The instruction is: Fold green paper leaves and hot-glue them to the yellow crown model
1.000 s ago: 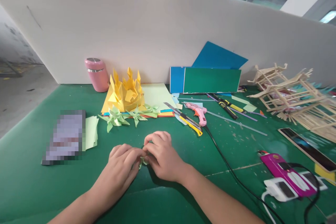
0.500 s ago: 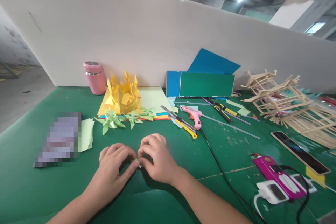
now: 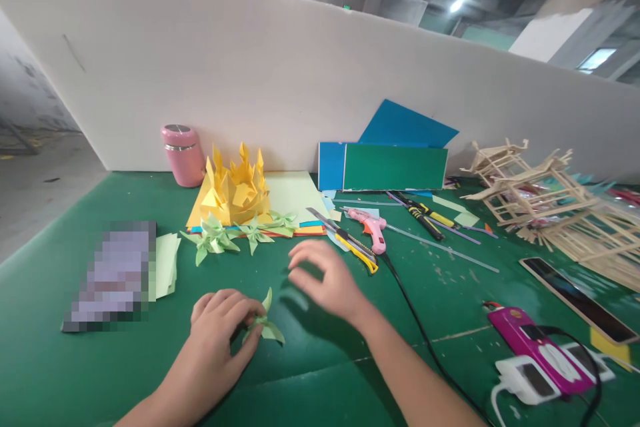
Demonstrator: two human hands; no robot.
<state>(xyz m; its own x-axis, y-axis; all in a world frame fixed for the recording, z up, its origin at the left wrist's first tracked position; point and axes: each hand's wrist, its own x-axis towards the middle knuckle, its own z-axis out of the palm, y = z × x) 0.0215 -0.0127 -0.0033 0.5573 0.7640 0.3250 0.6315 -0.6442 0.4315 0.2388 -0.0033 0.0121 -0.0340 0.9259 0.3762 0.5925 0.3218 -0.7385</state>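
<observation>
Two bare hands work over a green tabletop (image 3: 305, 393). The left hand (image 3: 223, 323) grasps a green paper flower (image 3: 271, 332) between thumb and fingertips, low over the tabletop; the fingers cover part of it. The right hand (image 3: 327, 280) is released, thumb and fingers parted, above the tabletop just beyond the flower, a strip of green surface between them.

Farther out, more green flowers (image 3: 213, 238) lie in front of a yellow paper crown (image 3: 225, 205), its upright points ringing a smaller folded yellow piece. Behind it stands a pink lidded jar (image 3: 185, 165), closed, contents hidden. A yellow cutter (image 3: 357, 251) and a pink glue gun (image 3: 375, 232) lie beyond the right hand; the gun's black cable (image 3: 404, 300) passes beside the right forearm. Leftward, bare green surface runs to the tabletop's slanting edge; the back edge meets a pale upright panel (image 3: 240, 73).
</observation>
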